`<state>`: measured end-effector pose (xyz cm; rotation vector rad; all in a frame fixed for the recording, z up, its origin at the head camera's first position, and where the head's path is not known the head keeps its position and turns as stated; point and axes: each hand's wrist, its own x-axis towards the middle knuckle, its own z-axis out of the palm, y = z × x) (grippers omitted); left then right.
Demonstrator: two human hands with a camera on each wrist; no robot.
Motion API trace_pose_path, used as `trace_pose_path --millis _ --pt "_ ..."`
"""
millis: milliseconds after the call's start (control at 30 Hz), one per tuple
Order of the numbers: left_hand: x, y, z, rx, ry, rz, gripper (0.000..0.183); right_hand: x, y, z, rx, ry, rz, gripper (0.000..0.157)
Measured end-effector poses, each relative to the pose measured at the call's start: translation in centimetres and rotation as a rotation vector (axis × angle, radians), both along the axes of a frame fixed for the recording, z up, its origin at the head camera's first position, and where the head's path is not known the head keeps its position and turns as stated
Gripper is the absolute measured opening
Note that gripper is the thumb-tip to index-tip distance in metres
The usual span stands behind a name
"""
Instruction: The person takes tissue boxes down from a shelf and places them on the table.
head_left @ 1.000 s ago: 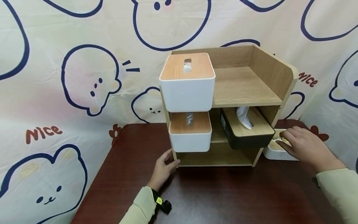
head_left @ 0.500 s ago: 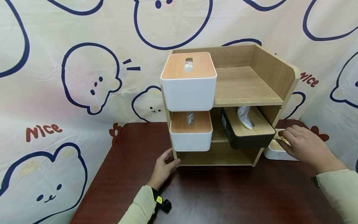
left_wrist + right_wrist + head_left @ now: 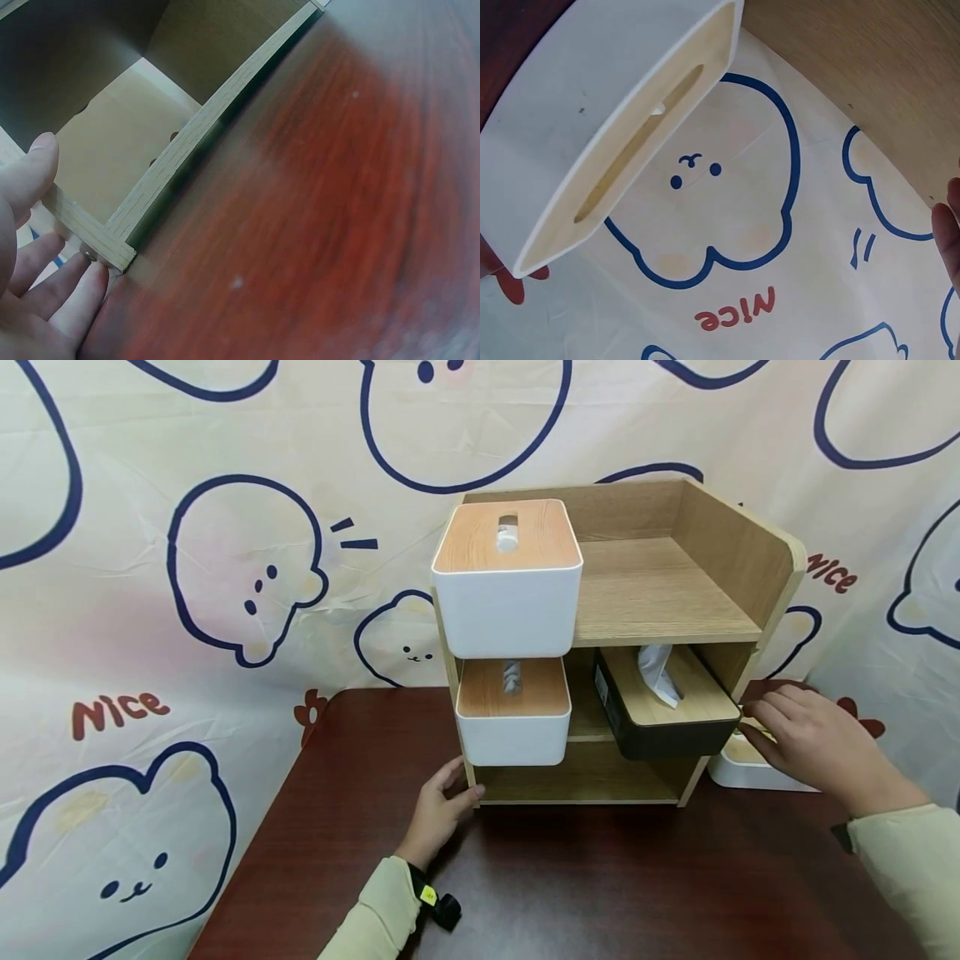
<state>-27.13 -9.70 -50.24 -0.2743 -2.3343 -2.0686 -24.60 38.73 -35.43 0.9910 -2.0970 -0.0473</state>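
A light wooden desktop shelf (image 3: 667, 585) stands on the dark red-brown table. My left hand (image 3: 438, 814) grips its lower left front corner; in the left wrist view the thumb (image 3: 41, 161) lies on the inner side of the side panel (image 3: 94, 232), the other fingers outside. My right hand (image 3: 817, 743) is at the shelf's right side, fingers loosely bent, fingertips right by the side panel. Only those fingertips show at the right wrist view's edge. Below and behind that hand sits a long white tissue box (image 3: 757, 777) with a slotted pale lid (image 3: 641, 142).
Several other tissue boxes are on the shelf: a large white one (image 3: 506, 614) at top left, a smaller white one (image 3: 513, 741) below it, and a black one (image 3: 675, 741) with a tissue sticking out. A cartoon-printed cloth (image 3: 247, 435) hangs behind.
My right hand has shifted slightly left, closer to the shelf's side panel, and more of the white box's front shows under it. My left hand stays at the shelf corner.
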Motion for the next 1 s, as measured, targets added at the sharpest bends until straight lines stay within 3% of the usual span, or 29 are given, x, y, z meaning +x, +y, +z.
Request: trace_pose_path --millis 233,400,1000 --pt "1.5 0.2 2.7 0.007 -0.004 -0.024 0.058 0.2 -0.2 0.5 0.021 0.001 -0.005 0.051" --pt "1.6 0.2 2.8 0.009 0.002 -0.023 0.058 0.3 -0.3 0.6 0.038 -0.02 -0.036 0.052" --pt "1.5 0.1 2.7 -0.019 0.026 -0.019 0.059 0.4 -1.4 1.7 0.036 0.028 -0.02 0.055"
